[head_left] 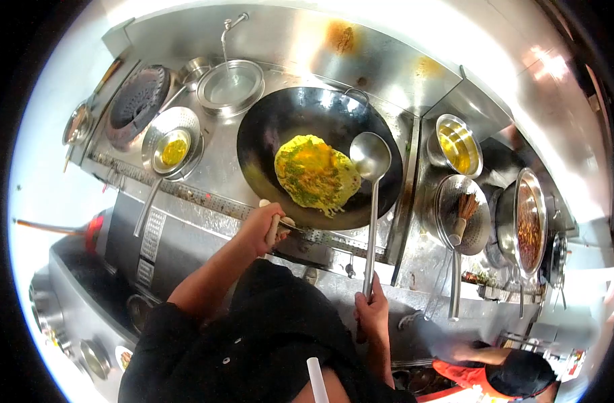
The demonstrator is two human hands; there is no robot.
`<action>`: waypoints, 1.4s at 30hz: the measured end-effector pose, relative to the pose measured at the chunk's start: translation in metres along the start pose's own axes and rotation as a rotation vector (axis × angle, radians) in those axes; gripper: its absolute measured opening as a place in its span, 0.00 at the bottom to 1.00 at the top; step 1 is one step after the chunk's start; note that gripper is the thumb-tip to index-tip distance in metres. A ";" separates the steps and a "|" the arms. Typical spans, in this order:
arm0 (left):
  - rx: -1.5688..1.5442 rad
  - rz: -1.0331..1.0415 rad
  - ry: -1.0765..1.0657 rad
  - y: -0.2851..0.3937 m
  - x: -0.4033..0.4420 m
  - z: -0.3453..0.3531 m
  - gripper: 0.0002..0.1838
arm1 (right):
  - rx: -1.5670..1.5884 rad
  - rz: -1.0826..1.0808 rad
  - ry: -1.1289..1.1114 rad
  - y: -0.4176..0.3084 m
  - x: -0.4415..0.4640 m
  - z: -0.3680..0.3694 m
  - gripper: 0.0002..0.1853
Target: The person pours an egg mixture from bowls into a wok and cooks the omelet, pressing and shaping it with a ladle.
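A large black wok (pixel 260 127) sits on the range in front of me. In it lies a flat yellow-green omelette (pixel 313 171) with orange and browned patches and a ragged lower edge. My left hand (pixel 258 228) is closed at the wok's near rim, with a folded pale cloth (pixel 274 227) in its grip; the part of the rim under it is hidden. My right hand (pixel 372 312) is wrapped round the long handle of a steel ladle (pixel 371 156). The ladle's bowl is over the wok's right side, beside the omelette's right edge.
At left are a burner (pixel 140 97), a strainer (pixel 152 127) over a bowl with yellow liquid, and a water-filled pan (pixel 230 87) under a tap (pixel 227 25). At right stand an oil bowl (pixel 458 144), a perforated skimmer (pixel 478 225) with a brush (pixel 463 215), and a pot (pixel 528 221). Another person (pixel 515 373) works lower right.
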State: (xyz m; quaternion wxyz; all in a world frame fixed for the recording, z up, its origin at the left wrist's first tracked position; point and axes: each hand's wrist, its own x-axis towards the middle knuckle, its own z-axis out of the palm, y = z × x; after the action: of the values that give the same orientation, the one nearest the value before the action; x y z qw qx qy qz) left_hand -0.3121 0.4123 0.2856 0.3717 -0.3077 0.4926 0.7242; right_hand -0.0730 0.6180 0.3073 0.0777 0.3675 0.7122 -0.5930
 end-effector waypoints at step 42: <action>-0.171 0.368 0.156 -0.071 -0.003 0.025 0.07 | 0.021 -0.092 -0.116 0.040 0.032 -0.052 0.36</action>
State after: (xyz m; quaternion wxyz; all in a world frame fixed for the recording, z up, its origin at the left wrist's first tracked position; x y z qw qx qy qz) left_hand -0.2527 0.4524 0.2615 0.1665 -0.2982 0.5044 0.7931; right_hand -0.0544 0.6794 0.2736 0.0876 0.3002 0.7165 -0.6236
